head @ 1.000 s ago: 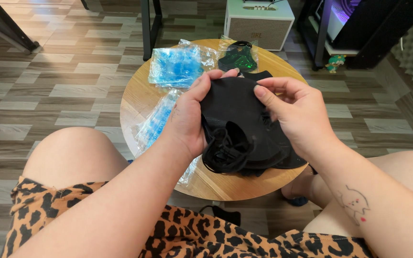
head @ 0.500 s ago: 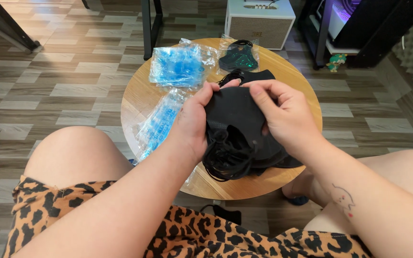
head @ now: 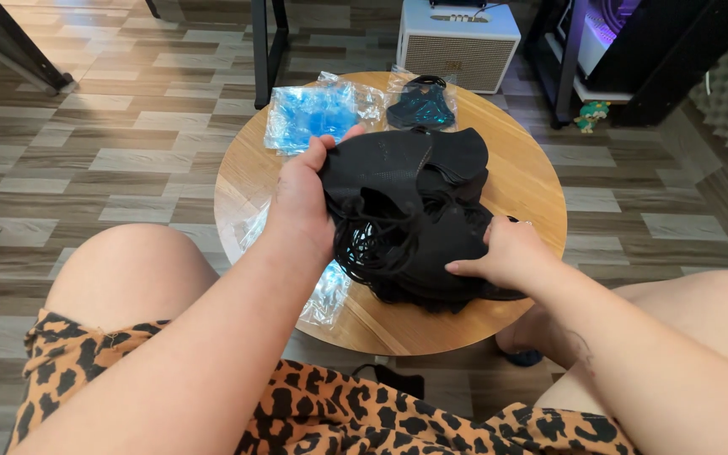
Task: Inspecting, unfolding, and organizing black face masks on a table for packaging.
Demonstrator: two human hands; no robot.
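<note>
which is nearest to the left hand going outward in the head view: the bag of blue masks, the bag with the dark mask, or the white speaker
From the left hand, which grips the stack of black masks:
1. Bag of blue masks, just beyond the hand on the table's far left.
2. Bag with the dark mask, far edge of the table, further right.
3. White speaker, on the floor behind the table.

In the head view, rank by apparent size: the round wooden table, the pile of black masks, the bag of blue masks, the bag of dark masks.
1. round wooden table
2. pile of black masks
3. bag of blue masks
4. bag of dark masks

Both bags lie farther from the camera, so their true sizes are unsure.
</note>
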